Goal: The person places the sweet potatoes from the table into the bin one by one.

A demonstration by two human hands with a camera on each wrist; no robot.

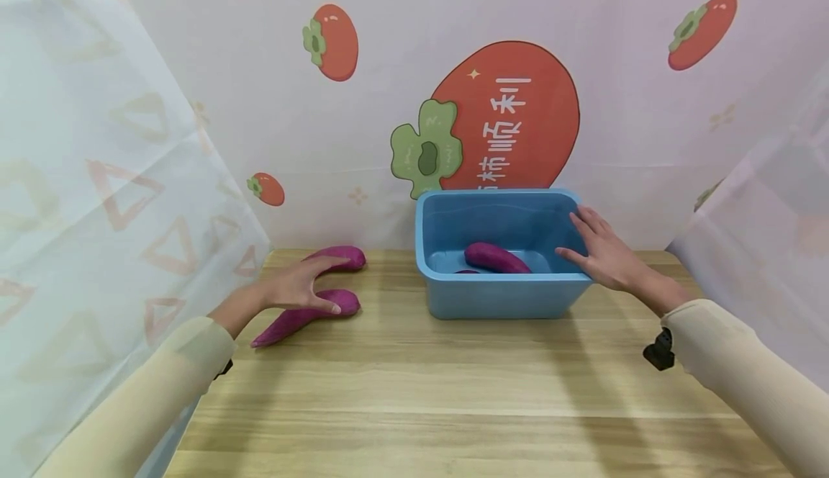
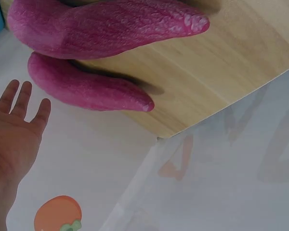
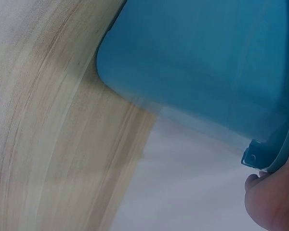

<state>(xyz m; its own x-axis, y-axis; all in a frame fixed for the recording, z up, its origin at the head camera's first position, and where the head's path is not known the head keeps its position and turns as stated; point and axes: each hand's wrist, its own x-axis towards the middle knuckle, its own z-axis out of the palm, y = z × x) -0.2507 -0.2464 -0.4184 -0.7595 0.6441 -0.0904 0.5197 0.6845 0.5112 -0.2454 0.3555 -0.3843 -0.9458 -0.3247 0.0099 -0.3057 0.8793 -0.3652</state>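
Left grip (image 1: pixel 294 286) wide, right grip (image 1: pixel 607 255) on bin (image 1: pixel 499 299)

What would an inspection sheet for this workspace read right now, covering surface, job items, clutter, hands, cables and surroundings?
Surface: wood-grain table.
Job items: two purple vegetables on the table; another in the blue bin, plus a purple piece mostly hidden behind its front wall.
Clutter: nothing seen.
Hands: left hand over the two table vegetables, fingers apart, contact unclear; right hand at the bin's right rim, thumb over its interior.
Cables: nothing seen.
Surroundings: white sheet with orange fruit prints behind the bin; patterned sheet on the left.
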